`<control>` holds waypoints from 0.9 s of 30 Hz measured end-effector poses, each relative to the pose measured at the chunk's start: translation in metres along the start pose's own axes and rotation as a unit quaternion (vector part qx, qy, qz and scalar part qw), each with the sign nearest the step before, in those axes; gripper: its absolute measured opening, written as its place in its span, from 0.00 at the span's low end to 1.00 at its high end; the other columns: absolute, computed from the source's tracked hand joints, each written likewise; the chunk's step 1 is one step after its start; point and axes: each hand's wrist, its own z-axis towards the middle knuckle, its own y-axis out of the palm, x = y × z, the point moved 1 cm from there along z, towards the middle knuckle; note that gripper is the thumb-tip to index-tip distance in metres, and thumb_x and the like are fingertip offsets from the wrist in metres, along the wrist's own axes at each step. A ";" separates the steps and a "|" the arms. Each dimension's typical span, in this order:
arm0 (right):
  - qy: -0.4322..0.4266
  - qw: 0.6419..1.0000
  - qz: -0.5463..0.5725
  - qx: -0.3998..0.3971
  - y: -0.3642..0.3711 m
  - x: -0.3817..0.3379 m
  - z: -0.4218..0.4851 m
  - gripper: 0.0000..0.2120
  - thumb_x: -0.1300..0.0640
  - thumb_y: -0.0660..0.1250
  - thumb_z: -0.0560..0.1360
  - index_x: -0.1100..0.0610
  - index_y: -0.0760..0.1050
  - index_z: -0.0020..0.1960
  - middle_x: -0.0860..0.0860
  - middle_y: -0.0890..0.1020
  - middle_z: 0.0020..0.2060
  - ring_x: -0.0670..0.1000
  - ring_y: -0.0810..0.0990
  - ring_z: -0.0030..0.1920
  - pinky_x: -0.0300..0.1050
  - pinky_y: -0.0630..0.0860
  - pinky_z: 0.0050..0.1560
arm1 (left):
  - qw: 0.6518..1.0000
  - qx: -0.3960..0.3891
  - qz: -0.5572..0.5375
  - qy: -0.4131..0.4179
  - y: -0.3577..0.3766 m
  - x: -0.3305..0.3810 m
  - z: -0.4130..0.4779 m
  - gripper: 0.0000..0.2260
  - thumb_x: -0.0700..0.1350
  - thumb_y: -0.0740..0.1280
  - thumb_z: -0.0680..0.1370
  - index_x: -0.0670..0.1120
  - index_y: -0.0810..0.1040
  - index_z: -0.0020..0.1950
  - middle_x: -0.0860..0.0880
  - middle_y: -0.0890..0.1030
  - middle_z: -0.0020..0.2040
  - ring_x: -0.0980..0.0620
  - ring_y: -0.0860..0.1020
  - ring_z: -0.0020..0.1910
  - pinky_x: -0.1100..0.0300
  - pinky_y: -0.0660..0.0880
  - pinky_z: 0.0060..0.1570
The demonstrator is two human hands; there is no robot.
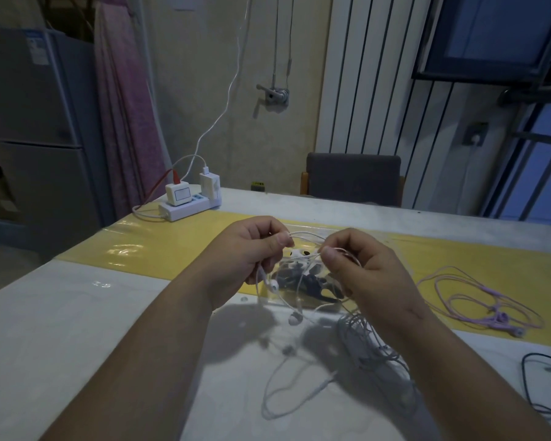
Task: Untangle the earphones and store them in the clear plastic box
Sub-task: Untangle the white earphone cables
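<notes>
Both my hands are raised over the table and pinch the cord of tangled white earphones (299,300). My left hand (252,249) pinches the cord between thumb and fingers, and one earbud dangles just under it. My right hand (363,268) pinches the cord a little to the right. More of the white cord trails down onto the table below. Behind and under my hands lies the clear plastic box (303,281), holding dark and white earphones. A grey tangle of earphones (372,348) lies under my right wrist.
Purple earphones (477,300) lie loose on the yellow strip (147,249) to the right. A black cable (541,383) sits at the right edge. A white power strip (188,202) with chargers stands at the table's far left. A chair (353,176) is behind the table.
</notes>
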 end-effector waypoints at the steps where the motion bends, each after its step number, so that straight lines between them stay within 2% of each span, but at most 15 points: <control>1: 0.015 0.999 0.045 -0.011 -0.001 -0.001 0.000 0.09 0.60 0.68 0.77 0.52 0.76 0.39 0.42 0.73 0.28 0.42 0.66 0.26 0.42 0.67 0.33 | 1.000 0.006 -0.001 0.000 0.000 0.000 0.000 0.08 0.42 0.65 0.78 0.45 0.78 0.39 0.48 0.70 0.27 0.53 0.64 0.25 0.64 0.59 0.22; 4: 0.057 0.984 0.164 -0.041 -0.001 -0.002 0.000 0.07 0.55 0.69 0.75 0.54 0.74 0.39 0.49 0.72 0.30 0.46 0.61 0.27 0.38 0.59 0.28 | 1.000 0.007 -0.009 0.004 -0.001 0.001 0.000 0.10 0.41 0.65 0.79 0.46 0.79 0.38 0.48 0.70 0.26 0.52 0.64 0.25 0.63 0.59 0.24; 7: 0.066 0.976 0.205 -0.044 -0.001 -0.004 0.001 0.06 0.55 0.65 0.74 0.57 0.73 0.40 0.53 0.76 0.33 0.47 0.61 0.26 0.39 0.57 0.27 | 1.000 0.005 0.003 -0.001 0.000 0.001 0.000 0.11 0.41 0.65 0.79 0.47 0.80 0.38 0.49 0.69 0.26 0.53 0.63 0.25 0.60 0.59 0.27; 9: 0.066 0.971 0.225 -0.047 -0.001 -0.004 0.001 0.07 0.56 0.64 0.74 0.57 0.73 0.39 0.53 0.77 0.34 0.47 0.62 0.25 0.40 0.57 0.27 | 1.000 0.007 0.010 -0.002 -0.001 0.000 0.000 0.10 0.41 0.65 0.79 0.46 0.80 0.38 0.49 0.68 0.25 0.54 0.64 0.24 0.62 0.58 0.25; 13: 0.063 0.973 0.214 -0.054 -0.002 -0.002 0.001 0.07 0.55 0.68 0.74 0.56 0.75 0.39 0.52 0.77 0.33 0.46 0.62 0.25 0.39 0.59 0.27 | 1.000 0.005 0.007 0.010 -0.002 -0.001 0.001 0.10 0.40 0.66 0.78 0.47 0.81 0.37 0.49 0.68 0.24 0.53 0.63 0.24 0.62 0.60 0.25; 15: 0.065 0.976 0.196 -0.065 -0.001 -0.001 0.001 0.06 0.53 0.71 0.70 0.54 0.77 0.38 0.53 0.77 0.33 0.46 0.62 0.25 0.38 0.60 0.26 | 1.000 0.014 0.000 0.017 -0.004 -0.001 0.001 0.10 0.40 0.66 0.78 0.46 0.80 0.37 0.51 0.67 0.23 0.54 0.63 0.24 0.62 0.61 0.26; 20: 0.058 0.981 0.168 -0.071 -0.001 -0.002 0.000 0.03 0.57 0.73 0.69 0.53 0.80 0.41 0.55 0.81 0.34 0.47 0.64 0.24 0.38 0.61 0.25 | 0.990 0.093 -0.080 0.064 -0.006 0.002 0.003 0.06 0.45 0.65 0.73 0.45 0.77 0.36 0.54 0.67 0.22 0.55 0.62 0.24 0.65 0.60 0.24; 23: 0.048 0.984 0.162 -0.060 -0.002 -0.003 0.000 0.04 0.59 0.71 0.70 0.57 0.77 0.44 0.57 0.84 0.39 0.49 0.67 0.25 0.39 0.63 0.26 | 0.978 0.140 -0.127 0.088 -0.009 0.003 0.004 0.07 0.44 0.64 0.72 0.45 0.76 0.36 0.54 0.65 0.22 0.53 0.60 0.25 0.62 0.59 0.25; 25: 0.054 0.984 0.160 -0.063 -0.003 -0.001 0.001 0.08 0.64 0.72 0.69 0.57 0.75 0.46 0.57 0.84 0.43 0.50 0.70 0.29 0.42 0.67 0.29 | 0.974 0.148 -0.142 0.094 -0.010 0.004 0.003 0.09 0.45 0.64 0.73 0.47 0.78 0.33 0.52 0.63 0.23 0.52 0.61 0.25 0.62 0.58 0.26; 27: 0.048 0.983 0.161 -0.074 -0.006 0.001 0.001 0.12 0.67 0.65 0.66 0.57 0.74 0.48 0.56 0.84 0.43 0.51 0.76 0.35 0.45 0.70 0.35 | 0.975 0.144 -0.137 0.096 -0.010 0.005 0.002 0.10 0.44 0.64 0.72 0.48 0.79 0.32 0.50 0.65 0.23 0.50 0.65 0.25 0.61 0.61 0.26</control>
